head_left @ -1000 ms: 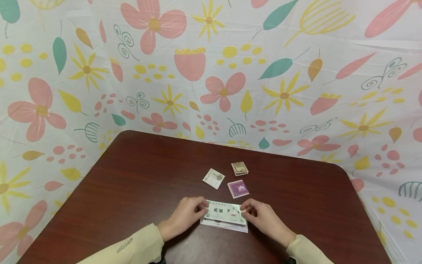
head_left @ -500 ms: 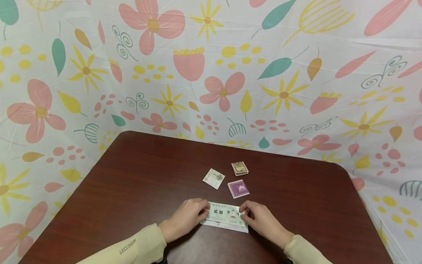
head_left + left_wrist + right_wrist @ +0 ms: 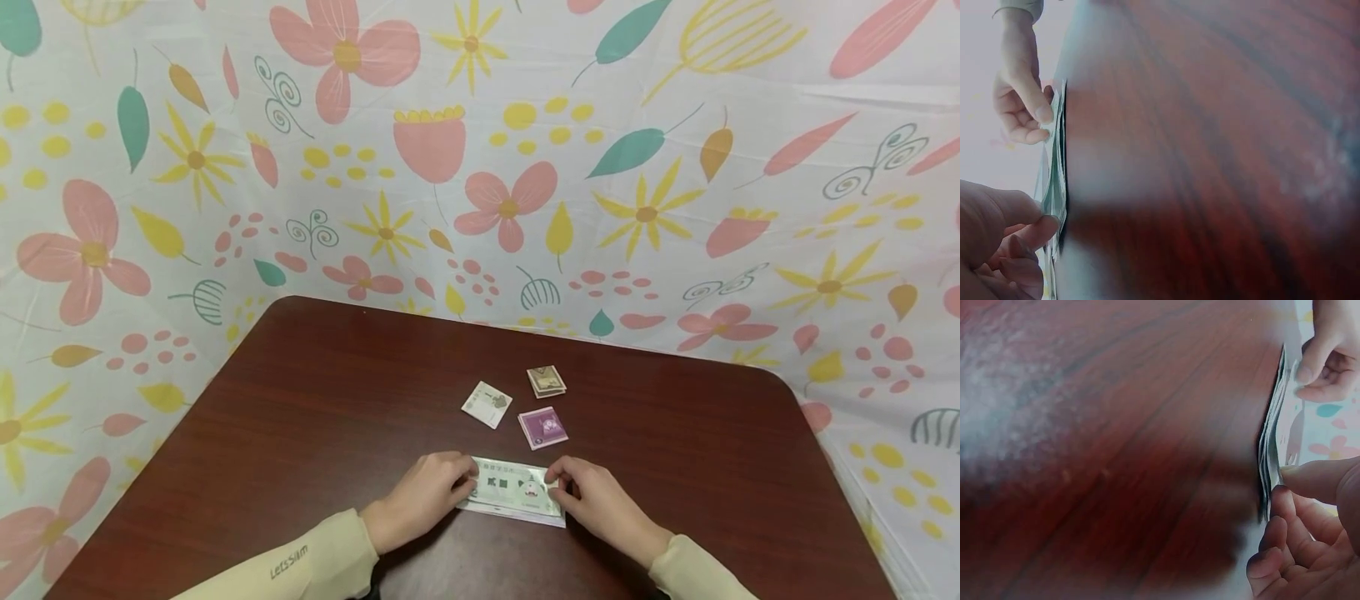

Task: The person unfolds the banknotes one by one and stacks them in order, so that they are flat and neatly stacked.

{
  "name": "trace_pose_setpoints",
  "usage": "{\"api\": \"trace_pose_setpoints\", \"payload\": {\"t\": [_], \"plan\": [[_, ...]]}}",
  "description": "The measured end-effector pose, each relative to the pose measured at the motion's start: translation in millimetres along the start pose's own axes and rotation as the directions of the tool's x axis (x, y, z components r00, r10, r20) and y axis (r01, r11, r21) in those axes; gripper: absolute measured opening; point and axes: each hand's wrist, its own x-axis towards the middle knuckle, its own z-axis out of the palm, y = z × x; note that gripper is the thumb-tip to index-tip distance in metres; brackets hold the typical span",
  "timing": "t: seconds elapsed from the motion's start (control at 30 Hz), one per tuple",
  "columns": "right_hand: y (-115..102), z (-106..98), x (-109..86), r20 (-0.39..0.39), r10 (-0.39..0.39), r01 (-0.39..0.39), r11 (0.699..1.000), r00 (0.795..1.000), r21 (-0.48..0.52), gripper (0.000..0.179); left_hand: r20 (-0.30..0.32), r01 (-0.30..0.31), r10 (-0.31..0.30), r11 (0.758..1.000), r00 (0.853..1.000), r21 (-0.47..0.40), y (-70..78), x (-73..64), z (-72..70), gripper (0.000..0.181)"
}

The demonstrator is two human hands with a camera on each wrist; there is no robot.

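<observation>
A green play banknote (image 3: 513, 490), printed with a cartoon face, lies over other pale notes (image 3: 551, 521) whose edges show below it. My left hand (image 3: 420, 500) pinches its left end between thumb and fingers. At the right end, the right hand (image 3: 603, 507) does the same. Seen edge-on in the left wrist view, several sheets (image 3: 1055, 162) are layered and slightly apart. The right wrist view also shows the layered notes (image 3: 1269, 437), with the right thumb on one face and a finger against the other side.
Beyond the hands lie a folded purple note (image 3: 543, 428), a folded pale note (image 3: 487, 405) and a folded brown note (image 3: 546, 382). They rest on a dark red-brown table (image 3: 337, 400). A flower-patterned cloth (image 3: 480, 208) hangs behind its back edge.
The green banknote has settled flatter over the notes beneath, and less of them shows at the front. Both hands keep hold of its ends, with only slight movement.
</observation>
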Motion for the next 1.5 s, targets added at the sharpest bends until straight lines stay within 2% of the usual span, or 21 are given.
{"api": "trace_pose_setpoints", "payload": {"t": [0.13, 0.43, 0.6, 0.83, 1.03, 1.23, 1.37, 1.5], "plan": [[0.4, 1.2, -0.7, 0.004, -0.015, 0.015, 1.000, 1.000, 0.001, 0.018, 0.011, -0.013, 0.013, 0.999, 1.000, 0.038, 0.6, 0.4, -0.7, 0.007], [-0.7, 1.3, 0.2, 0.032, 0.020, -0.019, 1.000, 0.999, -0.023, 0.016, 0.015, -0.059, 0.057, 0.993, 0.998, 0.107, 2.0, 2.8, -1.1, 0.017], [-0.6, 0.3, 1.1, 0.034, 0.017, -0.016, 0.999, 0.999, -0.034, 0.015, 0.015, -0.053, 0.051, 0.988, 0.999, 0.147, 1.9, 4.2, -1.9, 0.020], [0.9, -4.9, 1.5, 0.045, -0.018, 0.020, 0.999, 0.999, -0.047, 0.017, 0.003, -0.024, 0.024, 0.975, 1.000, 0.223, 2.7, 4.6, -3.8, 0.008], [4.9, -8.2, -0.5, 0.096, -0.039, 0.048, 0.995, 0.995, -0.092, 0.021, -0.002, -0.001, 0.002, 0.982, 1.000, 0.189, 2.7, 3.2, -4.8, 0.008], [6.1, -8.2, -1.1, 0.096, -0.002, 0.015, 0.989, 0.995, -0.144, 0.024, -0.014, 0.032, -0.031, 0.994, 0.999, 0.103, -2.5, 2.5, -2.8, 0.008], [6.2, -8.6, -1.5, 0.093, 0.002, 0.012, 0.988, 0.996, -0.155, 0.025, -0.055, 0.102, -0.101, 0.995, 0.993, 0.002, -9.9, 5.2, -0.6, 0.006], [6.9, -9.1, -4.9, 0.085, 0.013, 0.001, 0.987, 0.996, -0.162, 0.025, -0.093, 0.159, -0.167, 0.983, 0.982, -0.086, -17.8, 13.7, 0.0, 0.008]]}}
